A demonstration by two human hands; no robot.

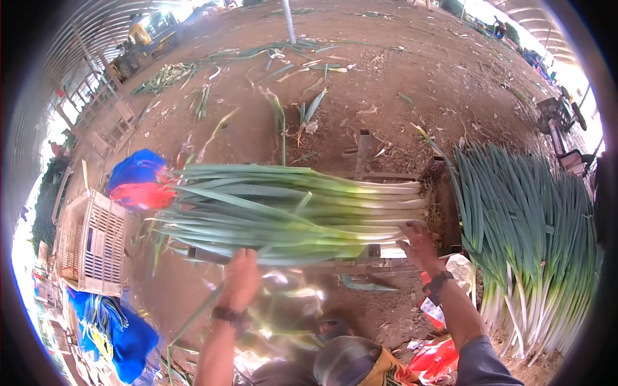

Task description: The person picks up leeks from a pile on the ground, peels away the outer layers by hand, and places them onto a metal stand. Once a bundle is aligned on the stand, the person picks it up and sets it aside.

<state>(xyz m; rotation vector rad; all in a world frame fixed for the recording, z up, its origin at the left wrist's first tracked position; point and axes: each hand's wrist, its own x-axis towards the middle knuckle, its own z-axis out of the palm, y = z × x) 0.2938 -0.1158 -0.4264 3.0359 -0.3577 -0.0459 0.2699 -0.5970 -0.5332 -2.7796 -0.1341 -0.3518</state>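
Our bundle of leeks (290, 212) lies crosswise on a low wooden frame (362, 151) over bare dirt ground (399, 83), with the green tops to the left and the white ends to the right. Our left hand (241, 280) is curled closed on the leaves at the near edge of the bundle. Our right hand (418, 244) is open, its fingers laid against the white ends; we cannot tell whether any stalk is pinched. The work looks like squaring up the bundle. We judge it goes best if the right palm taps the white ends flush while the left only steadies, since a hard squeeze would likely bruise or crease the leaves. A few tops splay loose on the left and want gathering in. The stalks are long and limp, so we think both ends need support. A heap of leeks (528, 238) stands just to the right, and a plastic crate (93, 241) sits well apart on the left.
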